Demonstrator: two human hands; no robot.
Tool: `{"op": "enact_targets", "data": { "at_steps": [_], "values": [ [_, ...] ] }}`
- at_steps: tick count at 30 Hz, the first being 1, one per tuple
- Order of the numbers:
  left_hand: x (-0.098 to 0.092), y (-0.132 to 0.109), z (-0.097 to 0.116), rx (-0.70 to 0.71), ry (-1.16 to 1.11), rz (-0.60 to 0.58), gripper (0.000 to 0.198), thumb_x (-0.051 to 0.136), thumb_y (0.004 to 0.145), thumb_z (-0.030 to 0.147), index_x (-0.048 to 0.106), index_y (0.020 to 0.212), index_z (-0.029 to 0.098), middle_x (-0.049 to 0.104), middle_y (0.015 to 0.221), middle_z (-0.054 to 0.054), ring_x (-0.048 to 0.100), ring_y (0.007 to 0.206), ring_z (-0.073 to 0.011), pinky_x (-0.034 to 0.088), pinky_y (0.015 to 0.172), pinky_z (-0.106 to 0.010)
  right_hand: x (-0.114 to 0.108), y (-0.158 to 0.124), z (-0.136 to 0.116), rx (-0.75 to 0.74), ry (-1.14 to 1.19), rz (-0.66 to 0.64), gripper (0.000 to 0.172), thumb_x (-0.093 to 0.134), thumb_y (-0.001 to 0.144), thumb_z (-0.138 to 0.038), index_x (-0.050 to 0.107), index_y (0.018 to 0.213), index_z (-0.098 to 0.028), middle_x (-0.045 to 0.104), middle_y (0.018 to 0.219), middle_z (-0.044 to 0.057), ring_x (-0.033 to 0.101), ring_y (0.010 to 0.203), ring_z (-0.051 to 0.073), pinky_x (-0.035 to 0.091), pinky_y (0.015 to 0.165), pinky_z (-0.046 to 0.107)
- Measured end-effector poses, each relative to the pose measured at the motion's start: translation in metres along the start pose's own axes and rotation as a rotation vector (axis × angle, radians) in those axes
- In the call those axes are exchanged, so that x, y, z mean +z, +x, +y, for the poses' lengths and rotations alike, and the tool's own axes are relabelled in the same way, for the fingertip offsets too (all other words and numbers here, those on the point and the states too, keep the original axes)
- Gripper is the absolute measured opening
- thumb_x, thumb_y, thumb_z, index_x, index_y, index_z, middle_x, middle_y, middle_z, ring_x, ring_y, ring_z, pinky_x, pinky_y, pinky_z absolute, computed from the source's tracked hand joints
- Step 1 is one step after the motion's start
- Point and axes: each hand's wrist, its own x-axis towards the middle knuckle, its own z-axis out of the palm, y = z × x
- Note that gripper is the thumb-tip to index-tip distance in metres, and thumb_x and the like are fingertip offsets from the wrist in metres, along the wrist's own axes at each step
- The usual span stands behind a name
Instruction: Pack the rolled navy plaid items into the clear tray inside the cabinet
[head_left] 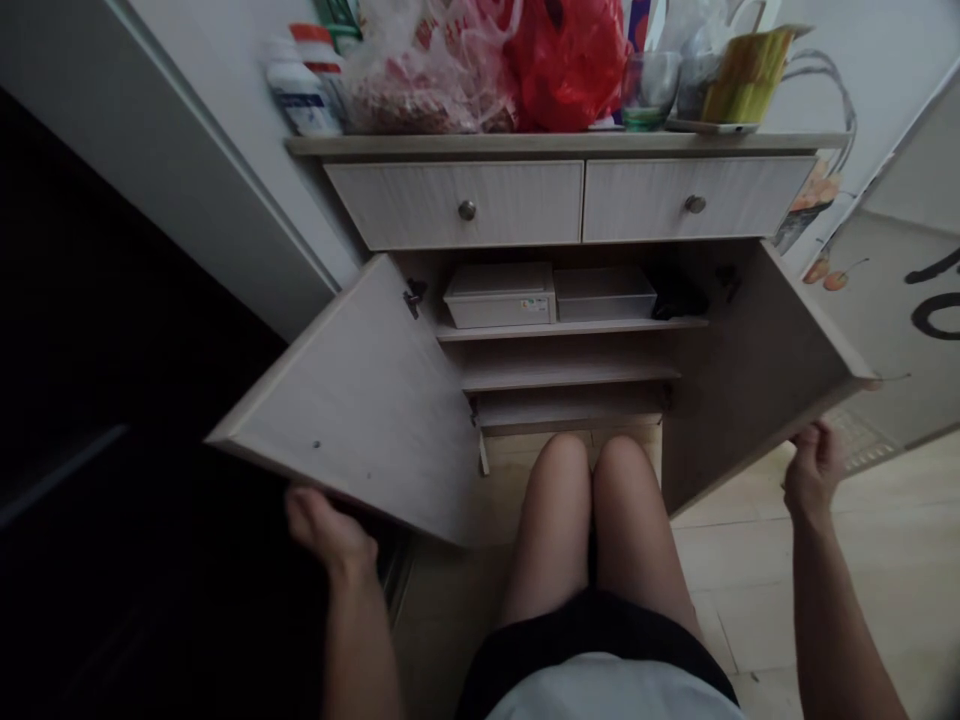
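Note:
The left cabinet door (360, 400) stands swung open, with its pale inner face showing. My left hand (330, 530) is closed at its lower edge, the fingertips partly hidden by the door. On the other side, the right cabinet door (757, 370) is open too. My right hand (814, 468) grips it from its outer side, fingers curled near the free edge; what they hold there is mostly hidden. Between the doors, a white lidded box (499, 297), a shallow open box (604, 295) and dark items (675, 293) sit on the upper shelf (570, 329).
Two closed drawers (454, 205) run above the doors. On the cabinet top (555, 145) are a red plastic bag (570, 65), a clear bag (435, 80), white bottles (304, 95), a glass (649, 90) and a yellow packet (746, 80). My knees are close before the shelves.

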Motion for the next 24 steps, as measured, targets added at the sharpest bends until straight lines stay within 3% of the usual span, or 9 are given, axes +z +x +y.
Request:
{"op": "enact_targets", "data": {
  "at_steps": [3, 5, 9, 12, 19, 24],
  "values": [
    [0.007, -0.028, -0.010, 0.056, 0.011, -0.123, 0.046, 0.057, 0.080, 0.060, 0.067, 0.102, 0.022, 0.073, 0.106, -0.008, 0.067, 0.106, -0.0276, 0.054, 0.097, -0.044, 0.025, -0.013, -0.030, -0.074, 0.111, -0.146, 0.053, 0.040, 0.091, -0.069, 0.063, 0.094, -0.022, 0.068, 0.089, 0.009, 0.068, 0.092, 0.027, 0.053, 0.089, 0.049],
    [0.023, -0.045, -0.010, 0.083, 0.022, -0.235, 0.046, 0.062, 0.078, 0.060, 0.068, 0.100, 0.020, 0.073, 0.101, -0.009, 0.069, 0.098, -0.0258, 0.055, 0.091, -0.040, 0.045, -0.019, -0.048, -0.103, 0.186, -0.241, 0.049, 0.042, 0.093, -0.066, 0.063, 0.094, -0.022, 0.070, 0.093, 0.009, 0.068, 0.091, 0.025, 0.054, 0.088, 0.045],
    [0.072, -0.073, 0.000, 0.131, -0.022, -0.511, 0.043, 0.065, 0.077, 0.060, 0.069, 0.089, 0.019, 0.074, 0.087, -0.009, 0.071, 0.084, -0.0239, 0.056, 0.081, -0.036, 0.089, -0.022, -0.080, -0.185, 0.251, -0.425, 0.044, 0.046, 0.093, -0.062, 0.065, 0.097, -0.022, 0.071, 0.102, 0.011, 0.068, 0.091, 0.024, 0.055, 0.084, 0.042],
    [0.112, -0.088, 0.010, 0.174, -0.091, -0.664, 0.038, 0.063, 0.082, 0.055, 0.070, 0.086, 0.019, 0.074, 0.084, -0.009, 0.071, 0.080, -0.0225, 0.056, 0.078, -0.033, 0.127, -0.021, -0.101, -0.212, 0.263, -0.473, 0.044, 0.048, 0.093, -0.062, 0.065, 0.096, -0.021, 0.069, 0.101, 0.011, 0.069, 0.087, 0.024, 0.054, 0.083, 0.041],
    [0.206, -0.112, 0.035, 0.295, 0.050, -0.884, 0.019, 0.061, 0.091, 0.033, 0.072, 0.092, 0.017, 0.077, 0.091, -0.009, 0.071, 0.085, -0.0205, 0.051, 0.081, -0.030, 0.200, -0.015, -0.139, -0.178, 0.148, -0.522, 0.042, 0.042, 0.096, -0.057, 0.063, 0.093, -0.021, 0.069, 0.104, 0.012, 0.068, 0.091, 0.025, 0.050, 0.078, 0.036],
    [0.261, -0.120, 0.057, 0.347, 0.268, -0.912, 0.021, 0.059, 0.096, 0.032, 0.073, 0.103, 0.017, 0.077, 0.099, -0.011, 0.071, 0.094, -0.0215, 0.047, 0.087, -0.030, 0.230, -0.007, -0.147, -0.183, 0.052, -0.570, 0.034, 0.046, 0.097, -0.049, 0.064, 0.096, -0.020, 0.068, 0.108, 0.012, 0.068, 0.091, 0.024, 0.048, 0.078, 0.035]
  ]
}}
